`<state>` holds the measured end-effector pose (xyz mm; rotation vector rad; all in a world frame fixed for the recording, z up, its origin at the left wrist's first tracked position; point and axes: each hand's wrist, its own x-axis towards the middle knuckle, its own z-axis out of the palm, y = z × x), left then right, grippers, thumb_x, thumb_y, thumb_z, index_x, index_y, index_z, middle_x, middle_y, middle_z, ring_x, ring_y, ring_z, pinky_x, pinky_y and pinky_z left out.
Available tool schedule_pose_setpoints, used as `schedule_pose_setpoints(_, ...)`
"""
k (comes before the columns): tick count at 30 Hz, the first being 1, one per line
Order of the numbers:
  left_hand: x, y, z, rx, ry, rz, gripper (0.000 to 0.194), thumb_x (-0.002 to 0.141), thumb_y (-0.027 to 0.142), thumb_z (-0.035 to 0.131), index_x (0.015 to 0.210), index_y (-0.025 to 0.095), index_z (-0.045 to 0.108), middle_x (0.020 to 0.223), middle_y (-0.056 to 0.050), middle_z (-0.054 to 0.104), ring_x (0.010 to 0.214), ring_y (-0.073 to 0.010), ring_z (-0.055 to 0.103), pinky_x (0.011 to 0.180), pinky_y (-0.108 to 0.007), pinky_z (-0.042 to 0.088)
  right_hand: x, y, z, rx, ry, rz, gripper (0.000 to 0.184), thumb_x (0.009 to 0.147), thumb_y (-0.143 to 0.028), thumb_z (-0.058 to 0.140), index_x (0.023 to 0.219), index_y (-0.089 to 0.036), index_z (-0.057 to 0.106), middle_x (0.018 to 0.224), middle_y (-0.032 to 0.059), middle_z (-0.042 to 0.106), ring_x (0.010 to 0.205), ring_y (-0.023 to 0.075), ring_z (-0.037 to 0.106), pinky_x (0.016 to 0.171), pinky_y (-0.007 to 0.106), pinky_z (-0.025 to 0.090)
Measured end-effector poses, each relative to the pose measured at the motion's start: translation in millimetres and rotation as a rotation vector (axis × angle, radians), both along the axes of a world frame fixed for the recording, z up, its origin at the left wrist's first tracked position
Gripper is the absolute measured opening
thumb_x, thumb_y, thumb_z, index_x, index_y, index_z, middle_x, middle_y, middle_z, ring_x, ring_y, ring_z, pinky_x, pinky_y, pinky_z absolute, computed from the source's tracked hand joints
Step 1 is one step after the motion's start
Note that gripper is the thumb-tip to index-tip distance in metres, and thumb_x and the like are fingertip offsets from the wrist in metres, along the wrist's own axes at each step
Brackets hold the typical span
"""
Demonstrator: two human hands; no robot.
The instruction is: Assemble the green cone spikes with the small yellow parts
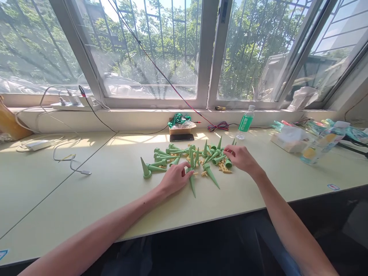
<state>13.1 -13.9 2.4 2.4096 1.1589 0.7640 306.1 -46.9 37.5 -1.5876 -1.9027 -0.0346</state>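
Your L hand (pixel 176 178) curled at a green tapered spike (pixel 192 187), front of the spike pile (pixel 205 149) on the surface (pixel 100 180); R hand (pixel 240 158) bent at pile's R edge. Couldn't tell if either gripped anything.

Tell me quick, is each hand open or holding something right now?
Left hand: partly curled at a green spike; grip can't be told.
Right hand: partly curled near more green spikes; grip can't be told.

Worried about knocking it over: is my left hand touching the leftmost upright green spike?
Apart: the head view shows bare tabletop between left hand and spike.
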Motion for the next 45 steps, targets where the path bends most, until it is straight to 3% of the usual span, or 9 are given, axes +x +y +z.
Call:
schedule_pose_setpoints(5,-0.4,-1.7,3.5,0.032,-0.052,0.027,0.025,0.092,0.038,0.051,0.097,0.018,0.064,0.055,0.004,0.053,0.05,-0.0133,0.045,0.057,-0.024,0.032,2.1,0.2,-0.6,-0.081,-0.075,0.003,0.019,0.09,-0.027,0.051,0.079,-0.02,0.065,0.074,0.0042,0.067,0.062,0.0155,0.054,0.061,0.027,0.038)
schedule_pose_setpoints(9,0.9,-3.0,4.6,0.08,-0.127,0.025,0.027,0.094,0.038,0.048,0.086,0.019,0.064,0.049,0.006,0.045,0.046,-0.0112,0.037,0.055,-0.023,0.029,1.1,2.7,-4.8,-0.11,-0.108,-0.007,0.016,0.088,-0.023,0.051,0.081,-0.019,0.064,0.077,0.0046,0.067,0.065,0.0159,0.056,0.061,0.026,0.038)
schedule_pose_setpoints(12,1.1,-5.4,3.1,0.122,-0.132,-0.064,0.028,0.094,0.036,0.047,0.08,0.018,0.064,0.047,0.006,0.039,0.045,-0.0098,0.031,0.054,-0.023,0.028,-2.7,4.1,-8.0,-0.146,-0.121,0.027,0.012,0.086,-0.023,0.054,0.081,-0.019,0.064,0.075,0.0028,0.065,0.065,0.0152,0.055,0.061,0.026,0.038)
schedule_pose_setpoints(17,-1.1,-13.0,0.7,0.173,-0.031,-0.325,0.035,0.097,0.035,0.042,0.077,0.018,0.065,0.05,0.004,0.038,0.046,-0.0097,0.029,0.053,-0.024,0.025,-10.2,3.9,-10.9,-0.197,-0.125,0.067,0.007,0.083,-0.02,0.057,0.078,-0.02,0.062,0.078,0.0022,0.066,0.07,0.0162,0.057,0.062,0.025,0.039)
schedule_pose_setpoints(21,-1.3,-17.5,2.4,0.222,0.054,-0.419,0.041,0.099,0.037,0.037,0.073,0.019,0.063,0.052,0.001,0.041,0.046,-0.011,0.03,0.053,-0.027,0.024,-10.7,5.2,-14.3,-0.215,-0.143,0.075,0.006,0.082,-0.019,0.059,0.076,-0.02,0.062,0.076,0.0019,0.066,0.071,0.0169,0.059,0.062,0.026,0.04)
schedule_pose_setpoints(37,-2.5,-14.8,0.6,0.237,0.049,-0.47,0.033,0.097,0.03,0.043,0.068,0.019,0.056,0.054,0.001,0.043,0.047,-0.0109,0.033,0.053,-0.028,0.024,-10.9,4.3,-13.1,-0.269,-0.178,0.065,0.001,0.081,-0.02,0.063,0.08,-0.02,0.062,0.081,0.0027,0.068,0.077,0.0186,0.06,0.067,0.028,0.042)
schedule_pose_setpoints(45,-1.1,-14.5,-0.4,0.335,0.081,-0.487,0.034,0.097,0.026,0.041,0.065,0.018,0.05,0.052,0.002,0.04,0.047,-0.0104,0.034,0.051,-0.027,0.025,-12.7,7.9,-18.4,-0.252,-0.212,0.039,0.002,0.083,-0.02,0.062,0.082,-0.018,0.061,0.09,0.0061,0.068,0.085,0.0206,0.061,0.074,0.03,0.044)
